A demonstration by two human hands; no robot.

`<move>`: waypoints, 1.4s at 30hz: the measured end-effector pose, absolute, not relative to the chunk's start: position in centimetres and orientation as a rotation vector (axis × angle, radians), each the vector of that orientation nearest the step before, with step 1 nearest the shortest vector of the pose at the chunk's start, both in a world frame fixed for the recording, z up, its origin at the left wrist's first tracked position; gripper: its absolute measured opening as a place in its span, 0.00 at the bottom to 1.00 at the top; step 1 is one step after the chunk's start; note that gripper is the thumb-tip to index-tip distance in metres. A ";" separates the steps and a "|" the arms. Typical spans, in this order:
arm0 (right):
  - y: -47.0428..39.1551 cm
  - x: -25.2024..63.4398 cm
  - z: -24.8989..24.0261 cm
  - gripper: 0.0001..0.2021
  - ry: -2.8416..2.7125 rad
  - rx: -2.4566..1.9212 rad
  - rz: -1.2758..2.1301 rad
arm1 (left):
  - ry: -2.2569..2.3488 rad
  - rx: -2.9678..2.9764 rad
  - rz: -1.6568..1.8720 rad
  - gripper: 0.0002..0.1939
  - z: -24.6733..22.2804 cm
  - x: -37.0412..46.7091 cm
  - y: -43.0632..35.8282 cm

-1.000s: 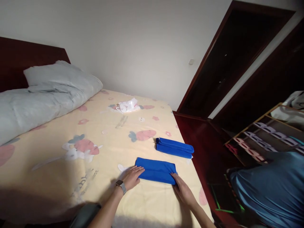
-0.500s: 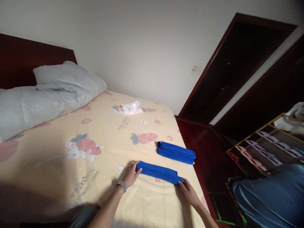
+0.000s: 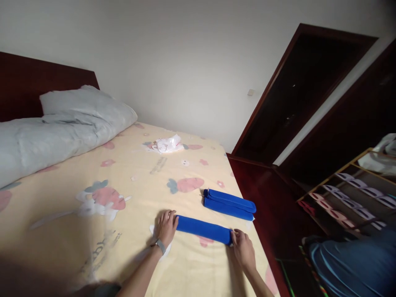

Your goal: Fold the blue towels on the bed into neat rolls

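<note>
A long folded blue cloth [image 3: 202, 229] lies flat across the patterned bed sheet [image 3: 148, 185]. At its left end rests my left hand [image 3: 167, 227], fingers together on the cloth's edge, a grey band round the wrist. My right hand [image 3: 243, 247] pinches the cloth's right end between thumb and fingers. Just beyond, nearer the bed's right edge, lies a second folded blue bundle [image 3: 229, 204], which neither hand touches.
A crumpled white plastic bag [image 3: 168, 144] lies farther back on the bed. Grey bedding [image 3: 68, 128] is heaped at the left by the dark headboard [image 3: 40, 76]. At the right stand a shoe rack [image 3: 355, 194] and something covered in blue fabric [image 3: 355, 260].
The near blue cloth now looks narrower and more even at its right end. My left hand has flattened over its end, and my right hand has turned and closed on the other end.
</note>
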State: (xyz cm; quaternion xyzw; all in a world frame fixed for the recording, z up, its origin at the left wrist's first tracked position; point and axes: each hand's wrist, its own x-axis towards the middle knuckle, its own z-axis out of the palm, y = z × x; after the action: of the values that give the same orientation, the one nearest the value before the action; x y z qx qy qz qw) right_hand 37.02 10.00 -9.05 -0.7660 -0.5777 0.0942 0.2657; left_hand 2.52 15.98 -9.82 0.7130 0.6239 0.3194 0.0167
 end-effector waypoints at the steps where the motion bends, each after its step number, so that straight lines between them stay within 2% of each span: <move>1: 9.8 36.1 -8.7 0.25 -1.582 -2.022 0.139 | 1.883 2.275 1.017 0.15 -9.5 2.7 15.8; 4: 9.4 32.7 -8.7 0.22 -1.883 -1.771 -0.062 | 1.507 2.596 0.954 0.19 -8.6 3.8 15.0; 6: 9.4 30.6 -9.6 0.25 -2.137 -1.594 -0.127 | 1.292 2.754 0.806 0.26 -8.3 4.4 14.6; 8: 9.6 29.5 -11.0 0.29 -2.265 -1.516 -0.202 | 1.245 2.787 0.656 0.35 -8.5 4.5 14.6; 10: 10.1 29.7 -12.3 0.32 -2.269 -1.540 -0.256 | 1.292 2.748 0.552 0.39 -8.9 4.0 15.1; 15: 11.5 34.1 -13.0 0.30 -2.221 -1.657 -0.219 | 1.366 2.675 0.424 0.37 -9.7 1.8 16.9; 20: 11.8 36.8 -11.1 0.25 -2.264 -1.681 0.005 | 1.351 2.724 0.424 0.34 -9.0 1.9 17.2; 25: 12.3 36.5 -8.5 0.22 -2.355 -1.701 0.046 | 1.464 2.794 0.406 0.28 -8.2 2.7 16.3; 31: 12.5 40.6 -4.9 0.23 -2.599 -1.618 -0.072 | 1.335 2.902 0.357 0.26 -7.9 4.9 15.9; 38: 14.4 50.7 -2.4 0.24 -2.375 -1.768 -0.535 | 1.181 3.032 0.616 0.29 -2.2 14.7 22.7; 42: 18.0 53.1 -3.6 0.26 -2.255 -1.872 -0.580 | 1.213 3.052 0.619 0.31 -3.8 19.4 26.9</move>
State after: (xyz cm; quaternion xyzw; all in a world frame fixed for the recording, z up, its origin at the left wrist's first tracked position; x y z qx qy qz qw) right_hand 53.11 18.02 -3.62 -0.6248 -0.7525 -0.1935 0.0768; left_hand 19.38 26.94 -3.80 0.9087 0.3611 0.1842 -0.0999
